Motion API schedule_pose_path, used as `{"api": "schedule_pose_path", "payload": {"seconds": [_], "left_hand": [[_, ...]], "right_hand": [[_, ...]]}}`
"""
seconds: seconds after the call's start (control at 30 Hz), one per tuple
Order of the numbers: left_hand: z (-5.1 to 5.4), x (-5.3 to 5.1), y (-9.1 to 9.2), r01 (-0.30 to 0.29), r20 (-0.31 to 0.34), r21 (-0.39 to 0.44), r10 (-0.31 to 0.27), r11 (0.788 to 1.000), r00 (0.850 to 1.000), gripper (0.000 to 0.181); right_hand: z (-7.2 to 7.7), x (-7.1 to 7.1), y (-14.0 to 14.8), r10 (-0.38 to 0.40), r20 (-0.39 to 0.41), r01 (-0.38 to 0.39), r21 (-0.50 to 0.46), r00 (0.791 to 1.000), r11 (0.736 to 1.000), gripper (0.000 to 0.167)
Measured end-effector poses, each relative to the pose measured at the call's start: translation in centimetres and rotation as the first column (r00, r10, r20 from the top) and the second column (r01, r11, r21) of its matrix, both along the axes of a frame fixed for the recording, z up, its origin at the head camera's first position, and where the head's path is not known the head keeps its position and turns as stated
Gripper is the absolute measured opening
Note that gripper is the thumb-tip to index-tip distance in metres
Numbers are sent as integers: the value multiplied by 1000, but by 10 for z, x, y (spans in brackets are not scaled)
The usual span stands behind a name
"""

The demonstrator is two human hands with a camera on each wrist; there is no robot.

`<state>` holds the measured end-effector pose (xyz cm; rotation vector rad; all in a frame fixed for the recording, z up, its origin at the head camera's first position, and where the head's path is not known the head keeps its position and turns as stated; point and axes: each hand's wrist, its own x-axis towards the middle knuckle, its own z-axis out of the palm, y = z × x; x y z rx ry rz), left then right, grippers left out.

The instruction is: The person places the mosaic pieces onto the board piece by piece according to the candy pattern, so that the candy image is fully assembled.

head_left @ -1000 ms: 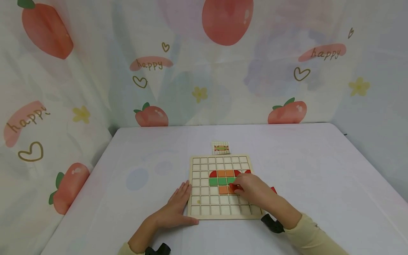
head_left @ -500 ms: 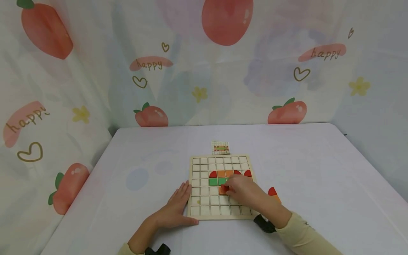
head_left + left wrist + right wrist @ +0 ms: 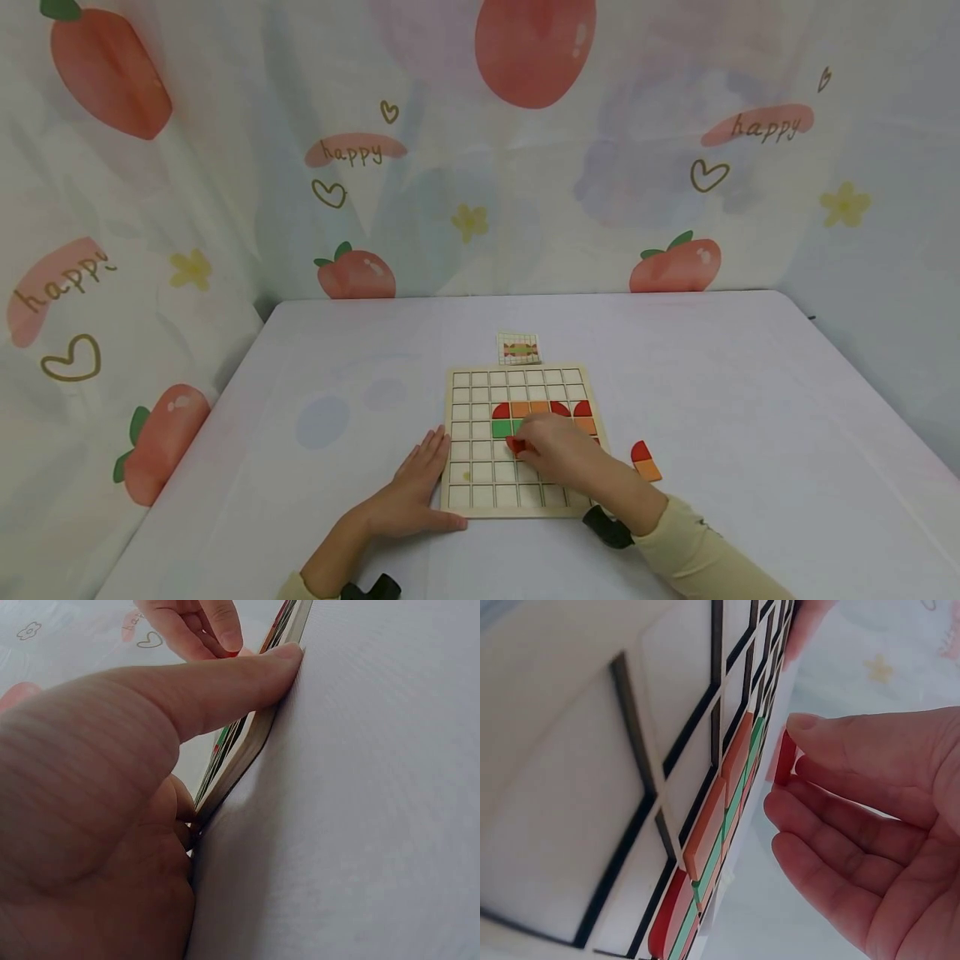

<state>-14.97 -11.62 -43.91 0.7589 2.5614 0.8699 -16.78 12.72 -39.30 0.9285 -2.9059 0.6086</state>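
Note:
A pale wooden grid board (image 3: 480,497) lies on the white table. My left hand (image 3: 408,500) rests at its left side, fingers straight against the edge and thumb along the near edge. Over the middle of the board, my right hand (image 3: 566,454) pinches a red rounded tile (image 3: 784,757) between thumb and fingers, held just clear of the surface in the right wrist view. Set in the grid are orange tiles (image 3: 529,409), green tiles (image 3: 501,428) and red rounded tiles (image 3: 582,408). The right hand covers part of the lower rows.
Behind the board lies a small card (image 3: 519,349) printed with a coloured grid pattern. Right of the board, a loose red rounded tile (image 3: 641,451) touches an orange square tile (image 3: 648,471). A fruit-patterned curtain (image 3: 495,183) stands behind the table.
My right hand has shifted left across the board with the red tile. The loose tiles at the right have come out from behind its wrist. The left hand stays put.

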Motion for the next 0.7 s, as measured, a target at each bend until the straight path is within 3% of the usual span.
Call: {"api": "schedule_pose_path", "payload": {"seconds": [0.7], "left_hand": [[-3,-2,-1,-4,0,-10,4,1000,1000,111]], "right_hand": [[-8,-1,-9,51,-21,-50,33,998,998,4]]}}
